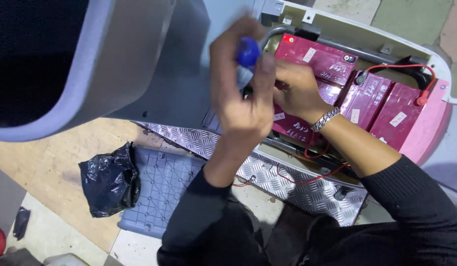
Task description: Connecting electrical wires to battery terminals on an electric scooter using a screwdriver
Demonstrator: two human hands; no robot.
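From the head camera, the left hand (240, 93) is clamped on a blue-handled screwdriver (248, 51) at the near-left maroon battery (314, 59). The right hand (297, 88) pinches at the same spot. The batteries lie uncovered, a red wire (400, 66) loose.

Your head camera looks steeply down, close over the open compartment of dark red rectangular batteries (336, 93) before you.
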